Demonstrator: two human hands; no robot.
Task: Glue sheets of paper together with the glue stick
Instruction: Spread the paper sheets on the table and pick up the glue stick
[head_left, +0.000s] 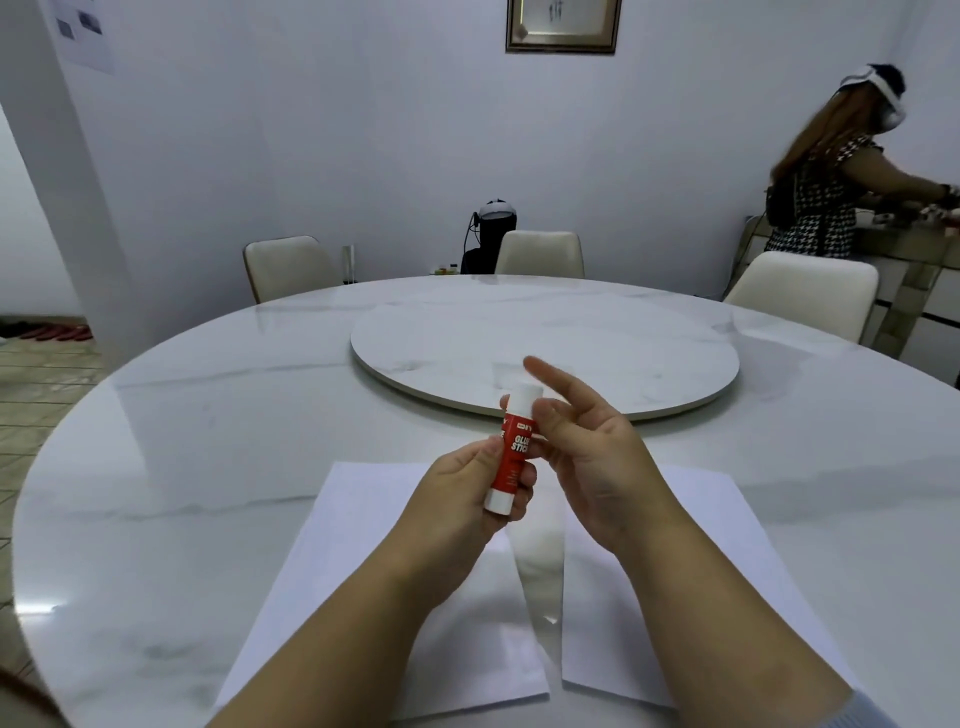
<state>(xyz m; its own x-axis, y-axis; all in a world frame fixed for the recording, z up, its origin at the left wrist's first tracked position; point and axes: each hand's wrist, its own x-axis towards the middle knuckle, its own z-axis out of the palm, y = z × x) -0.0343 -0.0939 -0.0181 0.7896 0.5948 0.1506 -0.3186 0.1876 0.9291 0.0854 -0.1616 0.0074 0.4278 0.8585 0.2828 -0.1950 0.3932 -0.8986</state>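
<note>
White marble with faint grey veins makes up the round table (156, 519), and everything here is placed from the round turntable (545, 353) set at its middle. Left of the turntable and beyond the table's edge lies a tiled floor (36, 405), then a pale chair (285, 267) at the far rim; straight behind the turntable stands a second chair (540, 252) against the white wall, with a framed picture (563, 26) high above it, and to the right a third chair (805, 291) and a person (821, 192) in a checked top bent over a counter. Nearer than the turntable, two white sheets lie flat side by side: the left sheet (322, 571) and the right sheet (727, 545), with a narrow strip of bare table between them. Above that gap, just this side of the turntable's near edge, the left hand (462, 499) grips the lower body of the glue stick (511, 452), which stands almost upright, white cap on top. Its red label reads "DIY" and "GLUE STICK". The right hand (587, 447) pinches the stick just below the cap, forefinger pointing up and away. Bare table runs wide on both sides of the sheets, out to the curved rim.
</note>
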